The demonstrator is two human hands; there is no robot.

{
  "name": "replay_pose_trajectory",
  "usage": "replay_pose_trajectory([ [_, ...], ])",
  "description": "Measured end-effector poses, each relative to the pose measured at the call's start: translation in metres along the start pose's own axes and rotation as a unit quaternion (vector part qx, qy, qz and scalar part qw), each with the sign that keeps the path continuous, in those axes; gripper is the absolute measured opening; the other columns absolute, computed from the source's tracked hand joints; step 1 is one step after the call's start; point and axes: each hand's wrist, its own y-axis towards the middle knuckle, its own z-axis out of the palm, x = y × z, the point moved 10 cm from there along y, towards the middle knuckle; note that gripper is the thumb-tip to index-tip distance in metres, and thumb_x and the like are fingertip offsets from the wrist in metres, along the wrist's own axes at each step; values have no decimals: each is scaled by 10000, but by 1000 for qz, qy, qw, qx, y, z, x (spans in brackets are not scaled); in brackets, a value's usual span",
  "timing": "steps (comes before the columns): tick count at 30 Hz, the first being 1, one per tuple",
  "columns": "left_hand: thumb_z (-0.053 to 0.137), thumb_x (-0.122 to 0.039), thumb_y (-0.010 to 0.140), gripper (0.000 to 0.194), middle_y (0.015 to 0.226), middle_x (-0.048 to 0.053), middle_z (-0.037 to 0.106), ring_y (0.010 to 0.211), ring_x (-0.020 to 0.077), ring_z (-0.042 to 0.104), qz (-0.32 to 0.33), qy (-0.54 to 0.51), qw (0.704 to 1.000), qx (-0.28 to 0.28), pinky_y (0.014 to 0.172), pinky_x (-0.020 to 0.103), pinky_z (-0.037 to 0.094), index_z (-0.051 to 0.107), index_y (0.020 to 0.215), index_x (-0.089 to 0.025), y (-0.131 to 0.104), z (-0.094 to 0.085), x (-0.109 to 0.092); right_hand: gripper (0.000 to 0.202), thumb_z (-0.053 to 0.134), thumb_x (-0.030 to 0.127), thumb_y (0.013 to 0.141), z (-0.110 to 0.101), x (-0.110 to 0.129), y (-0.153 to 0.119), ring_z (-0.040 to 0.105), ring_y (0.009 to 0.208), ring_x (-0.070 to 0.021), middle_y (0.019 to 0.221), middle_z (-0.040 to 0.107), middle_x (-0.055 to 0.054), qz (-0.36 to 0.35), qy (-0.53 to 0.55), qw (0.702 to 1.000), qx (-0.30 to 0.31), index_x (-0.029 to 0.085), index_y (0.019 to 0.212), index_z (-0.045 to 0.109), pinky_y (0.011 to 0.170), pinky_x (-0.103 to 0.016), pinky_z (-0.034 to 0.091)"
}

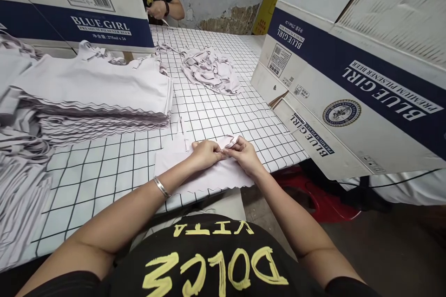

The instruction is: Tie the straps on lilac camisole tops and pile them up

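Observation:
A pale pink garment (209, 177) lies flat at the table's front edge, with one thin strap standing up at its upper left. My left hand (206, 154) rests over its top edge, fingers pinched on the fabric. Close against it, my right hand (244, 154) pinches a raised bit of the same garment near the other strap. The fingertips of both hands nearly meet, and small details between them are hidden.
Stacked pale garments (101, 83) fill the left of the checked table (223, 118). A crumpled fabric pile (211, 69) lies farther back. Cardboard boxes stand at left (104, 23) and right (313, 97). A person's hand (158, 9) shows beyond; a red stool (327, 204) is below right.

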Motion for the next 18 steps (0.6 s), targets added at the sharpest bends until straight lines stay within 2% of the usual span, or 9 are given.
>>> replay_pose_trajectory([
  [10,649,-460,729,303,636,-7,656,732,192,578,-1,-9,1000,7,975,444,207,621,620,-178,2,2,5,309,796,252,627,0,5,0,636,739,-149,777,663,3,-15,-30,999,-10,192,826,569,707,-283,505],
  [18,655,-464,722,303,636,-21,655,767,195,590,1,-11,1000,-2,978,437,200,626,621,-180,2,1,4,321,792,242,620,2,3,1,607,693,-128,746,634,23,-3,-5,1000,-6,195,815,540,673,-270,484],
])
